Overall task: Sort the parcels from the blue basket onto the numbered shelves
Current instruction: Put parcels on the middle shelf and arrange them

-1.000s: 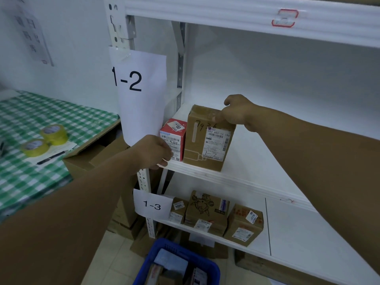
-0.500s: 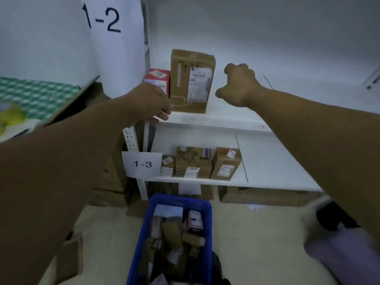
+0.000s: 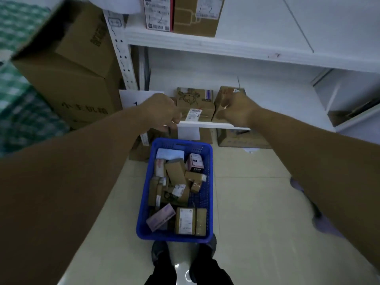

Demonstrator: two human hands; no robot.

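Left hand (image 3: 162, 112): I am holding it loosely curled, empty, above the blue basket's (image 3: 173, 237) far end.
Right hand (image 3: 236, 110): hanging loosely curled, empty.
Parcels (image 3: 186, 221): lying inside the basket.

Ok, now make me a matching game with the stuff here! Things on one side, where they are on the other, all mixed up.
Things:
1. blue basket
2. red and white parcel
3. brown box with a drawing
4. pale pink parcel

Places:
A. on the upper shelf
B. on the floor
C. inside the basket
D. on the lower shelf

Pairs: 1-B, 2-A, 3-D, 4-C
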